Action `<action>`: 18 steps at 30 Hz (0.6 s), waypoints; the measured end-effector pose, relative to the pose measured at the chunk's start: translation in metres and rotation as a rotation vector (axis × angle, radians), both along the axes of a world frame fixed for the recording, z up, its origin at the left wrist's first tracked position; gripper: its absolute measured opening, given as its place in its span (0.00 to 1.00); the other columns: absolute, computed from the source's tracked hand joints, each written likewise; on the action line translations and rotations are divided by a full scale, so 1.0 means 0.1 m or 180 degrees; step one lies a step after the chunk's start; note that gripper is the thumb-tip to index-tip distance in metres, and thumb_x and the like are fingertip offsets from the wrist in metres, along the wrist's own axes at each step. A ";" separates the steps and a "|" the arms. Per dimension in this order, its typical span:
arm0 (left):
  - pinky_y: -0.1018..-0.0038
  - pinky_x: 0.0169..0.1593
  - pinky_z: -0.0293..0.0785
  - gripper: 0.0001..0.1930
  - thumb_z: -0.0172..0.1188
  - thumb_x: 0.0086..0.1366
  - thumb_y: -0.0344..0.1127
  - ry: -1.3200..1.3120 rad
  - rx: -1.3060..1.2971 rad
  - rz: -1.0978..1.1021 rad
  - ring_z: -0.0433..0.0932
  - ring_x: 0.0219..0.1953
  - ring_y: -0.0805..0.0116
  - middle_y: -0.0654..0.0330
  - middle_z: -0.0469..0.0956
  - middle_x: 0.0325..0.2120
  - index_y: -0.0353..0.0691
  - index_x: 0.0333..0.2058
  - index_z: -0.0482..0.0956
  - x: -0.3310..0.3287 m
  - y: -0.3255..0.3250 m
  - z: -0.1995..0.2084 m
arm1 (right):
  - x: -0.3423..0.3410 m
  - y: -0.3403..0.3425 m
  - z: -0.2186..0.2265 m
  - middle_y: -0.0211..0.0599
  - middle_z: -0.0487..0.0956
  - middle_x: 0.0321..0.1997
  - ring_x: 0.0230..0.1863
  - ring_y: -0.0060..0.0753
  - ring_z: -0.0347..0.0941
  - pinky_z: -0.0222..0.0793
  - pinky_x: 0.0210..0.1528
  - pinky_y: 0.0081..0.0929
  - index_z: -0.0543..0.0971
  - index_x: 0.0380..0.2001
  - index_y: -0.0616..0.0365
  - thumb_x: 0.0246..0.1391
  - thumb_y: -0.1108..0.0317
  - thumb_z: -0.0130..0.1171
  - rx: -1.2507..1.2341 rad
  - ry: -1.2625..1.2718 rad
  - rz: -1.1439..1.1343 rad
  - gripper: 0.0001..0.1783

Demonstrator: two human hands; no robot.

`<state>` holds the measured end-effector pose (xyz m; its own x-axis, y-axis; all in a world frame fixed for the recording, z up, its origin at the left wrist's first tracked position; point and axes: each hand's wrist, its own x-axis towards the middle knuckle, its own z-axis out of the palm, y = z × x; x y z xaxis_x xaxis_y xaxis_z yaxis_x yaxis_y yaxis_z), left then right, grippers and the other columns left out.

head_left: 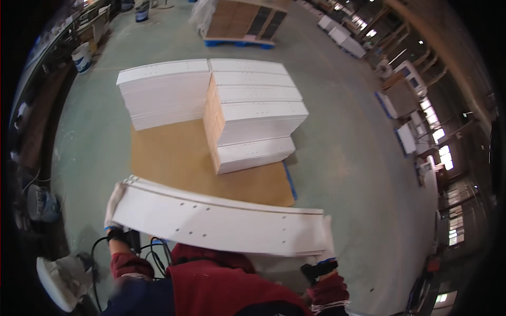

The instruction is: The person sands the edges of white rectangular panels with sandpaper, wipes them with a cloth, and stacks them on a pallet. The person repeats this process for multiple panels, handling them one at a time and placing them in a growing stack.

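A long white board (247, 224) with rows of small drilled holes spans the space in front of my body. Behind its far edge a second board edge shows, so there seems to be more than one. My left hand (113, 206), in a pale glove, is closed around the left end. At the right end, my gloved right hand (328, 237) grips too, its fingers partly hidden. Beyond the board, stacks of similar white boards (261, 110) rise to different heights on a brown sheet (163, 150). Another white stack (166, 97) adjoins them on the left.
A blue pallet edge (289, 181) shows beside the brown sheet. Farther off, a brown stack (237, 21) with plastic film stands on a blue pallet. Buckets (82, 58) line the left side. A rounded white object (59, 282) and a black cable (95, 263) are near my left arm.
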<state>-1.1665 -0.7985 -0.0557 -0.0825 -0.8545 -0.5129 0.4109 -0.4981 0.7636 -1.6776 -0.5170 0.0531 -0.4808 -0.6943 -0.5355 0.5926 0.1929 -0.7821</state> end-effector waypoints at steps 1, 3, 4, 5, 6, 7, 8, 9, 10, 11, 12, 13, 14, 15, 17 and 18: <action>0.78 0.39 0.75 0.21 0.52 0.67 0.49 -0.0233 0.0026 0.0032 0.76 0.35 0.75 0.63 0.77 0.38 0.39 0.49 0.73 0.14 0.00 -0.02 | 0.18 -0.08 0.13 0.35 0.75 0.50 0.47 0.31 0.72 0.70 0.50 0.31 0.69 0.55 0.59 0.62 0.37 0.35 0.0071 -0.0142 0.0042 0.37; 0.78 0.39 0.75 0.20 0.54 0.67 0.49 -0.0401 0.0129 0.0008 0.76 0.35 0.75 0.64 0.77 0.37 0.40 0.48 0.73 0.11 0.00 0.05 | 0.21 -0.22 0.49 0.34 0.75 0.50 0.45 0.30 0.73 0.71 0.49 0.30 0.70 0.54 0.59 0.62 0.36 0.36 0.0204 -0.0273 0.0100 0.37; 0.77 0.40 0.75 0.20 0.55 0.66 0.49 -0.0299 0.0200 -0.0031 0.76 0.35 0.75 0.64 0.77 0.37 0.40 0.48 0.73 -0.10 -0.02 0.13 | 0.08 -0.23 0.57 0.33 0.75 0.49 0.45 0.30 0.73 0.71 0.49 0.29 0.70 0.53 0.58 0.61 0.36 0.37 0.0282 -0.0140 0.0084 0.37; 0.77 0.40 0.75 0.20 0.55 0.65 0.49 -0.0200 0.0272 -0.0052 0.77 0.36 0.75 0.64 0.77 0.37 0.41 0.48 0.73 -0.26 -0.04 0.20 | -0.05 -0.23 0.55 0.33 0.75 0.49 0.45 0.30 0.73 0.71 0.49 0.29 0.70 0.53 0.58 0.61 0.36 0.37 0.0359 -0.0005 0.0089 0.36; 0.76 0.41 0.75 0.21 0.57 0.64 0.49 -0.0084 0.0385 -0.0149 0.77 0.36 0.74 0.63 0.77 0.38 0.41 0.49 0.73 -0.41 -0.06 0.26 | -0.23 -0.24 0.51 0.33 0.75 0.49 0.45 0.29 0.73 0.71 0.49 0.29 0.70 0.53 0.58 0.61 0.36 0.37 0.0426 0.0157 0.0144 0.36; 0.76 0.41 0.76 0.22 0.58 0.64 0.50 0.0042 0.0470 -0.0219 0.77 0.37 0.73 0.62 0.77 0.39 0.41 0.49 0.73 -0.60 -0.14 0.23 | -0.48 -0.35 0.44 0.33 0.75 0.49 0.46 0.29 0.72 0.70 0.50 0.29 0.70 0.53 0.58 0.61 0.36 0.38 0.0465 0.0326 0.0227 0.36; 0.75 0.42 0.76 0.23 0.59 0.63 0.50 0.0087 0.0553 -0.0319 0.78 0.38 0.72 0.61 0.78 0.40 0.42 0.50 0.73 -0.61 -0.17 0.31 | -0.55 -0.42 0.44 0.33 0.74 0.50 0.46 0.29 0.72 0.70 0.50 0.29 0.70 0.54 0.58 0.61 0.36 0.38 0.0526 0.0336 0.0278 0.36; 0.74 0.43 0.76 0.24 0.60 0.62 0.51 0.0010 0.0584 -0.0143 0.78 0.38 0.71 0.60 0.78 0.41 0.42 0.51 0.73 -0.66 -0.13 0.31 | -0.64 -0.52 0.45 0.33 0.74 0.50 0.47 0.29 0.72 0.70 0.51 0.29 0.70 0.54 0.58 0.61 0.36 0.38 0.0587 0.0346 0.0335 0.36; 0.73 0.44 0.76 0.25 0.60 0.61 0.52 -0.0087 0.0587 0.0023 0.78 0.39 0.70 0.59 0.78 0.42 0.42 0.52 0.73 -0.79 -0.15 0.23 | -0.76 -0.66 0.39 0.33 0.74 0.51 0.47 0.29 0.72 0.70 0.51 0.29 0.69 0.54 0.59 0.61 0.36 0.38 0.0618 0.0340 0.0381 0.36; 0.72 0.44 0.76 0.27 0.61 0.60 0.52 -0.0227 0.0631 0.0161 0.78 0.40 0.69 0.58 0.78 0.43 0.43 0.52 0.73 -0.93 -0.15 0.14 | -0.96 -0.77 0.22 0.35 0.72 0.54 0.51 0.30 0.70 0.67 0.54 0.30 0.67 0.56 0.59 0.61 0.36 0.38 0.0585 0.0235 0.0594 0.37; 0.70 0.47 0.75 0.29 0.61 0.60 0.52 -0.0260 0.0847 0.0118 0.78 0.43 0.67 0.57 0.76 0.47 0.43 0.55 0.71 -1.07 -0.15 0.06 | -1.25 -0.90 0.07 0.37 0.71 0.56 0.55 0.32 0.68 0.65 0.58 0.30 0.66 0.58 0.60 0.61 0.36 0.38 0.0553 0.0127 0.0804 0.38; 0.70 0.47 0.75 0.28 0.61 0.60 0.51 -0.0210 0.0987 0.0145 0.78 0.44 0.67 0.58 0.76 0.47 0.43 0.55 0.71 -1.18 -0.16 0.01 | -1.50 -1.02 -0.09 0.39 0.69 0.59 0.58 0.33 0.66 0.62 0.61 0.31 0.64 0.60 0.61 0.61 0.36 0.38 0.0525 -0.0028 0.0991 0.40; 0.70 0.48 0.75 0.28 0.60 0.61 0.51 -0.0131 0.1115 0.0202 0.77 0.45 0.67 0.58 0.76 0.48 0.42 0.55 0.71 -1.26 -0.14 -0.03 | -1.66 -1.18 -0.20 0.40 0.69 0.59 0.58 0.34 0.66 0.62 0.61 0.31 0.63 0.60 0.62 0.61 0.36 0.38 0.0485 -0.0028 0.1061 0.40; 0.70 0.48 0.75 0.27 0.60 0.62 0.50 -0.0050 0.1245 0.0258 0.77 0.45 0.67 0.58 0.76 0.48 0.42 0.56 0.70 -1.34 -0.12 -0.07 | -1.82 -1.32 -0.28 0.41 0.69 0.59 0.58 0.34 0.66 0.62 0.61 0.31 0.63 0.60 0.62 0.61 0.36 0.38 0.0506 -0.0212 0.1153 0.40; 0.70 0.47 0.76 0.26 0.58 0.63 0.51 -0.0140 0.1109 0.0641 0.77 0.44 0.68 0.59 0.76 0.46 0.42 0.54 0.71 -1.59 -0.12 -0.20 | -2.18 -1.70 -0.51 0.41 0.69 0.59 0.59 0.35 0.66 0.61 0.62 0.32 0.63 0.60 0.62 0.61 0.36 0.38 0.0498 -0.0548 0.1318 0.40; 0.70 0.47 0.76 0.25 0.58 0.63 0.51 -0.0193 0.1053 0.0819 0.78 0.43 0.68 0.60 0.77 0.45 0.42 0.53 0.71 -1.69 -0.09 -0.23 | -2.36 -1.88 -0.62 0.41 0.69 0.59 0.58 0.35 0.67 0.62 0.61 0.32 0.63 0.60 0.62 0.61 0.35 0.38 0.0569 -0.0546 0.1309 0.41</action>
<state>-1.3352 -0.8070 -0.0784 0.1509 -0.6318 -0.7603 0.5131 -0.6074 0.6065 -1.9135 -0.7052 -0.0092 -0.0798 -0.6981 -0.7115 0.5564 0.5611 -0.6129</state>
